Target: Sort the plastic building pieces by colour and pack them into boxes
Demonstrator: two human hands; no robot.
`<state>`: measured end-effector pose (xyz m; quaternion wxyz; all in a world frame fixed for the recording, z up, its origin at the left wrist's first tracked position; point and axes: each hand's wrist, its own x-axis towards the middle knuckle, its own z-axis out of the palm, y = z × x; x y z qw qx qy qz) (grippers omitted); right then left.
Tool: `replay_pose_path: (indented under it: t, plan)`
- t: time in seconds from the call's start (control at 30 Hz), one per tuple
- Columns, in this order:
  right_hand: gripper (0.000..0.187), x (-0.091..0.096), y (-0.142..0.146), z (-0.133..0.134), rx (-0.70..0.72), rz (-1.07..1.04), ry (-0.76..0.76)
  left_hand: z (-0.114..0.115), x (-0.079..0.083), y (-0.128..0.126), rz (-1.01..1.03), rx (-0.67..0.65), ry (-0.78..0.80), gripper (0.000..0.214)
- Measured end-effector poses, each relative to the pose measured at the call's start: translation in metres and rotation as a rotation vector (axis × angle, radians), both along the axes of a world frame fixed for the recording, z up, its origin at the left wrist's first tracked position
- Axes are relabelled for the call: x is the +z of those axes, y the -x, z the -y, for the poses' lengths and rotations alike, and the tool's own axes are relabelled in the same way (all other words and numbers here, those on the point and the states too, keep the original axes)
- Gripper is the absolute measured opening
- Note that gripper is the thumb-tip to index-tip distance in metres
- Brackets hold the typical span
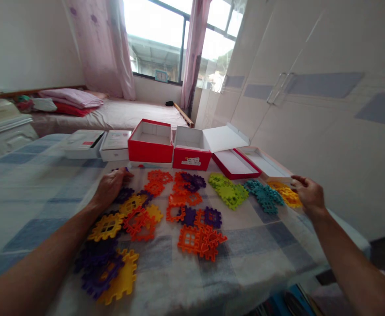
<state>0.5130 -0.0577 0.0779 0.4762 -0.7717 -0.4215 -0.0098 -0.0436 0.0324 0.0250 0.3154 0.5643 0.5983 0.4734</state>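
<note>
My left hand (113, 183) is closed at the far left of the laid-out pieces, with a bit of a purple notched building piece (116, 169) showing beyond its fingers. Just below lie purple and yellow building pieces (131, 204), partly overlapping orange ones (140, 223). On the right, my right hand (309, 193) has its fingers pinched at the near corner of a shallow white box tray (267, 163); what sits in the pinch, if anything, is hidden. Yellow building pieces (287, 195) lie beside that hand, next to a teal pile (265, 196).
Two open red boxes (150, 151) (190, 160) stand mid-table, with a red-rimmed lid (237, 163) to their right and white boxes (83, 142) to their left. Lime-green pieces (228, 191) and orange pieces (200, 240) lie on the checked tablecloth (254, 263).
</note>
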Motion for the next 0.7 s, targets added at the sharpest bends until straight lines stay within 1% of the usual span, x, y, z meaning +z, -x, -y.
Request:
replay_pose_path:
  t: [0.1, 0.13, 0.23, 0.33, 0.4, 0.47, 0.53, 0.6, 0.7]
  plan:
    - [0.030, 0.005, 0.057, 0.004, 0.173, -0.158, 0.014, -0.004, -0.005, -0.001, 0.030, 0.012, -0.064, 0.062]
    - [0.027, 0.007, 0.080, 0.006, 0.242, -0.136, 0.055, -0.006, -0.008, 0.000, 0.036, 0.004, -0.088, 0.063]
    - [0.022, 0.013, 0.152, 0.011, 0.506, 0.000, 0.171, -0.013, -0.017, 0.003, 0.038, 0.002, -0.121, 0.065]
    - [0.021, 0.013, 0.220, 0.013, 0.875, 0.169, 0.254, -0.017, -0.023, 0.005, 0.022, -0.006, -0.138, 0.065]
    - [0.020, 0.009, 0.258, 0.012, 1.090, 0.286, 0.281, -0.018, -0.025, 0.006, 0.014, -0.013, -0.132, 0.064]
    - [0.022, 0.004, 0.288, 0.007, 1.249, 0.404, 0.278, -0.018, -0.025, 0.006, 0.009, -0.018, -0.116, 0.063]
    - [0.030, -0.003, 0.310, 0.001, 1.339, 0.516, 0.253, -0.017, -0.024, 0.005, -0.002, -0.019, -0.110, 0.062]
    - [0.035, -0.008, 0.325, -0.007, 1.375, 0.612, 0.252, -0.017, -0.023, 0.004, -0.013, -0.017, -0.118, 0.062]
    - [0.033, -0.012, 0.337, -0.016, 1.390, 0.696, 0.315, -0.018, -0.023, 0.003, -0.022, -0.018, -0.137, 0.063]
